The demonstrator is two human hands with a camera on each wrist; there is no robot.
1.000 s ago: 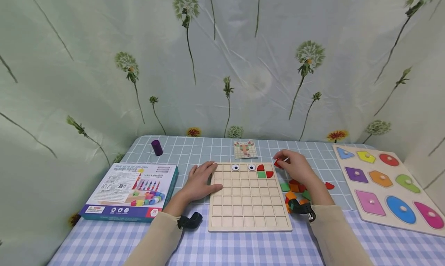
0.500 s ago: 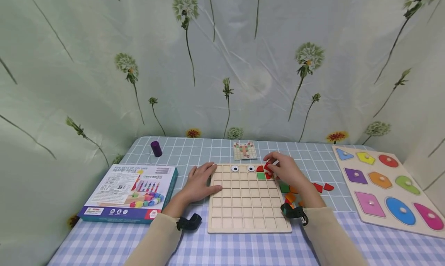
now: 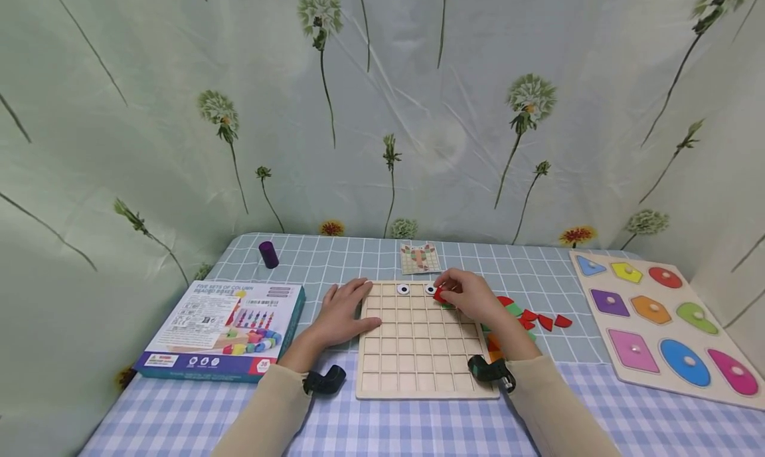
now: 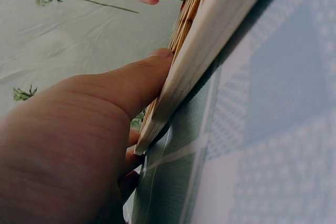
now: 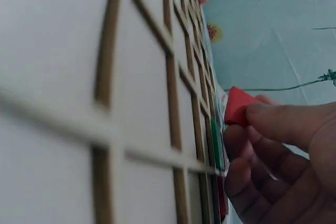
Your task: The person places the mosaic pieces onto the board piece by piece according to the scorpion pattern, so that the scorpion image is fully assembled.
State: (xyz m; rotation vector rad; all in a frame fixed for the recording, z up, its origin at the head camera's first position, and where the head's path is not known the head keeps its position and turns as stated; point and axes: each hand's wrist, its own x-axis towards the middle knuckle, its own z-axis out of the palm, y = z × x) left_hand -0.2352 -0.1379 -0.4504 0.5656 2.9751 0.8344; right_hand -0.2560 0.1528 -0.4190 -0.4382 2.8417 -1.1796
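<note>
Red piece [image 3: 439,295] now farther left

On my feed, a pale, creased sheet [image 3: 287,111] is hanging behind the worktop [image 3: 508,264] and along both sides, carrying printed dandelions [image 3: 532,93] and orange blooms [image 3: 332,228]. I am seeing grey-blue gridded cloth [image 3: 352,254] covering the far part, blue-and-white gingham [image 3: 418,427] covering the near part, and soft light gleaming on the sheet.

Soft light, right wrist foreground seemingly blurred
</note>
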